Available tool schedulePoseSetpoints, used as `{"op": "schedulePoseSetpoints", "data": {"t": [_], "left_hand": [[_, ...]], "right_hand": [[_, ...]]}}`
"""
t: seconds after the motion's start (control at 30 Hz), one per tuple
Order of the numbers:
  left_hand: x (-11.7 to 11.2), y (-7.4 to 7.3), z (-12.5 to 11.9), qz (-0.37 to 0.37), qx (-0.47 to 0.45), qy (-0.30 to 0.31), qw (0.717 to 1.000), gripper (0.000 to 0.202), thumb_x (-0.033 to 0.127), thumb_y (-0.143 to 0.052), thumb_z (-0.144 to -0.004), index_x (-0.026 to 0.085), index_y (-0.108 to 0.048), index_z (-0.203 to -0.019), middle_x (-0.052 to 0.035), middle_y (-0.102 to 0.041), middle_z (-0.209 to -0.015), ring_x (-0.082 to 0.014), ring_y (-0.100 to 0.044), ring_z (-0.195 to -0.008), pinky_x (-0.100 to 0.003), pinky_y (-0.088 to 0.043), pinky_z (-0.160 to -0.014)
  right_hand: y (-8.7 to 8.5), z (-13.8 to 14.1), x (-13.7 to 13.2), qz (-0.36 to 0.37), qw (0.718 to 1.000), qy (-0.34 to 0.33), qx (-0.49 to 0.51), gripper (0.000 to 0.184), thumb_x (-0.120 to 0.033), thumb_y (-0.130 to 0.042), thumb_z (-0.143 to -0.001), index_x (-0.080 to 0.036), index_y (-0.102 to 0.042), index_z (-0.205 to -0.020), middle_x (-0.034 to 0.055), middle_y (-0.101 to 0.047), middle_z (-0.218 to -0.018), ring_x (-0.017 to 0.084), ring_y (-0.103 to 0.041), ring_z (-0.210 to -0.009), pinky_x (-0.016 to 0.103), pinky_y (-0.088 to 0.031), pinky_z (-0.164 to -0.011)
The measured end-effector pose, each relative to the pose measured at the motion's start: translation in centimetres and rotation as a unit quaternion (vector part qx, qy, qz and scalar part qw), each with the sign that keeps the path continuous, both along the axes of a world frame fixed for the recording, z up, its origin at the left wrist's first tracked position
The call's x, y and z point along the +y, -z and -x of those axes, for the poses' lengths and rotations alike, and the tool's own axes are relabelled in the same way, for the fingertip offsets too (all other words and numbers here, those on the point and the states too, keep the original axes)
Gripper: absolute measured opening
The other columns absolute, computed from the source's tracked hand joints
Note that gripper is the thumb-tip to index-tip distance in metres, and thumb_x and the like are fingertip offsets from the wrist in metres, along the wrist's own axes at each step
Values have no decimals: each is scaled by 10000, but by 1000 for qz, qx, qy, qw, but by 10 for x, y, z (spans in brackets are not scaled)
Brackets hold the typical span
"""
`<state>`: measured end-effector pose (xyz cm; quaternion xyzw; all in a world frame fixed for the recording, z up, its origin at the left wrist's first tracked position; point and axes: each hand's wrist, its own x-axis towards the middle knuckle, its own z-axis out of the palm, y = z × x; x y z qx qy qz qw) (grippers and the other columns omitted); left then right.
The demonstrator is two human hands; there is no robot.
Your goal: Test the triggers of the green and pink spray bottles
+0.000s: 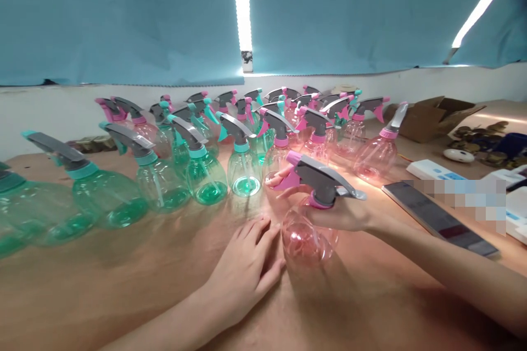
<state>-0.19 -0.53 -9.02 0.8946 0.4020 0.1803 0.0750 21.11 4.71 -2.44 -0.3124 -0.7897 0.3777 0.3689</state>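
A clear pink spray bottle (309, 236) with a grey and pink trigger head (325, 178) is directly in front of me. My right hand (343, 215) reaches around its neck from behind. The fingers curl past the pink trigger on the left, and the thumb is hidden. My left hand (246, 260) lies palm down on the wooden table (173, 285), just left of the bottle, fingers stretched and holding nothing. Beyond it stand a green spray bottle (206, 181) and another green spray bottle (244, 174), both with turquoise collars.
Several more green and pink spray bottles crowd the back and left, including a pink bottle (375, 156). On the right lie a phone (440, 219), a white power strip (432, 170), a white mouse (458, 155) and an open cardboard box (432, 118). A blue sheet (123, 16) covers the wall.
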Motion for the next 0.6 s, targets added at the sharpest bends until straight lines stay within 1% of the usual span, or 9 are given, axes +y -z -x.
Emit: {"op": "schedulePoseSetpoints", "data": {"t": [0.07,0.17,0.23,0.3,0.37,0.43,0.5,0.6], "left_hand": [[0,0,0,-1,5,0,1000,376,319,-516,-927,167,-536,-1270,-174,-548,-1341,-359,-503,-1250,-553,-444,-1012],[1,1,-1,-1,8,1,1000,376,326,-508,-932,162,-535,-1269,-179,-548,-1339,-361,-504,-1246,-554,-446,-1008],[1,2,0,-4,5,1,1000,380,328,-505,-931,162,-530,-1272,-179,-547,-1338,-362,-506,-1241,-556,-451,-999],[1,2,0,-4,6,2,1000,378,320,-500,-930,156,-529,-1269,-183,-544,-1337,-363,-506,-1238,-560,-454,-990],[1,1,0,-2,11,4,1000,373,315,-494,-934,140,-533,-1261,-195,-543,-1331,-368,-506,-1235,-565,-456,-983],[2,-1,0,2,18,3,1000,365,315,-490,-938,134,-541,-1251,-199,-546,-1325,-369,-509,-1230,-563,-457,-980],[2,-1,0,3,17,2,1000,356,319,-492,-938,144,-548,-1243,-191,-550,-1322,-366,-513,-1227,-556,-457,-983],[3,3,1,-6,7,2,1000,356,335,-498,-937,170,-543,-1249,-170,-547,-1330,-354,-507,-1233,-540,-450,-996]], "right_hand": [[0,0,0,10,1000,-9,10,597,-53,-526,-691,-283,-576,-1239,36,-708,-1109,223,-691,-992,379,-570,-832],[1,-1,-2,28,999,-24,18,571,-58,-519,-706,-285,-584,-1226,40,-704,-1113,226,-681,-1003,343,-585,-747],[1,-1,-3,31,999,-24,20,526,-78,-507,-726,-292,-597,-1198,32,-705,-1096,227,-673,-1011,325,-583,-698],[-1,0,-5,24,999,-11,19,480,-96,-486,-731,-292,-615,-1149,23,-708,-1054,222,-671,-991,328,-577,-694],[-5,2,-8,7,1000,19,7,417,-111,-476,-695,-274,-637,-1044,16,-707,-971,220,-672,-929,345,-568,-706],[-11,5,-11,-10,998,61,-11,301,-133,-477,-644,-253,-626,-876,6,-686,-862,215,-661,-836,348,-555,-684],[-17,7,-13,-18,995,98,-25,171,-160,-477,-612,-243,-562,-736,-10,-635,-745,197,-626,-724,322,-528,-601],[-20,8,-16,-16,992,118,-38,98,-179,-466,-594,-241,-494,-664,-38,-505,-590,155,-526,-569,276,-449,-489]]}}
